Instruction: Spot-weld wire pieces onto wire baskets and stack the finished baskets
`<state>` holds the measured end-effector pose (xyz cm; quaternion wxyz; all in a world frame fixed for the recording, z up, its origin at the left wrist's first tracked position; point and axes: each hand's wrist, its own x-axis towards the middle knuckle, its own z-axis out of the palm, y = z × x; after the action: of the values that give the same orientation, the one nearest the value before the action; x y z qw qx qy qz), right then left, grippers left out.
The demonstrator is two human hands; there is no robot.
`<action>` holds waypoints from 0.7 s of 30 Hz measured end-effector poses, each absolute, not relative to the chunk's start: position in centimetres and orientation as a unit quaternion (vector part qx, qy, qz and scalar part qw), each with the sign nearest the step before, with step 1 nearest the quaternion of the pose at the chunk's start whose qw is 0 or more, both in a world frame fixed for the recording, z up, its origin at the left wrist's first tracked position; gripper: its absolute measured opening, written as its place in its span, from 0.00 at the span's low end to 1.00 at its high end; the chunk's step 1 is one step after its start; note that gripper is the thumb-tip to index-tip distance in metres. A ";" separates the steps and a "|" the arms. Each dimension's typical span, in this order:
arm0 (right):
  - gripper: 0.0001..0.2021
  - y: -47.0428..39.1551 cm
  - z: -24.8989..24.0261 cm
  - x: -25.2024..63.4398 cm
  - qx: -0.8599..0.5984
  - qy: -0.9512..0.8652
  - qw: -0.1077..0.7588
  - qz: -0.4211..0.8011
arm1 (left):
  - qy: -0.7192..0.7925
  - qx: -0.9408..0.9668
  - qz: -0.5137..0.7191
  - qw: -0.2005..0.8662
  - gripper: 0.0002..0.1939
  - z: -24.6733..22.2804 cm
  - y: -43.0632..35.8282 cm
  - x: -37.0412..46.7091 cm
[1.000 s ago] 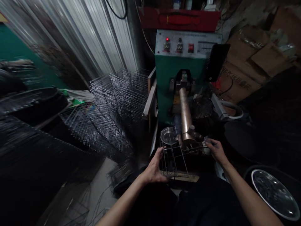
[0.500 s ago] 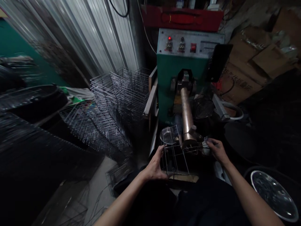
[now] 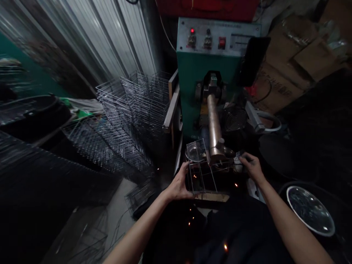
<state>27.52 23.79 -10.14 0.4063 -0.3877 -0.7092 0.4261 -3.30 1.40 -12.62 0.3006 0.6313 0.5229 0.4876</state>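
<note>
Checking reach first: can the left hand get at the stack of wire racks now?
Probably not as things stand: the left hand is holding the wire frame. The dark gap toward the stack of wire racks shows no clear obstacle.

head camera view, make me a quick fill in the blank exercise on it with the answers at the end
1. The left hand holds a wire frame in front of a machine whose body is coloured ____.
2. The lit lamp on the control panel glows ____.
3. In the picture, the right hand is to the ____ of the metal cylinder.
4. Several tiny glowing orange ____ are scattered across the lower part of the view.

Missing words: green; red; right; sparks
</note>
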 end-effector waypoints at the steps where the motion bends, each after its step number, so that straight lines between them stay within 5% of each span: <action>1: 0.19 23.6 -9.7 28.7 -0.404 -0.726 0.405 0.381 | 0.528 0.631 0.481 0.303 0.64 -12.5 1.2 -3.4; 6: 0.22 18.9 -9.0 43.2 -0.563 -0.705 0.371 0.221 | 0.583 0.615 0.438 0.299 0.61 -12.2 0.2 -4.0; 11: 0.23 7.3 -11.2 57.8 -0.786 -0.592 0.138 0.113 | 0.652 0.563 0.402 0.309 0.64 -11.6 0.8 -3.4; 21: 0.14 -2.5 -16.2 57.5 -0.818 -0.544 -0.063 0.178 | 0.676 0.537 0.410 0.296 0.59 -9.4 0.2 -0.7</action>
<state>57.52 -2.51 -16.24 -0.0627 -0.8178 -0.5436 0.1781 -0.65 0.16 -9.44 0.2960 0.5366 0.6757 0.4097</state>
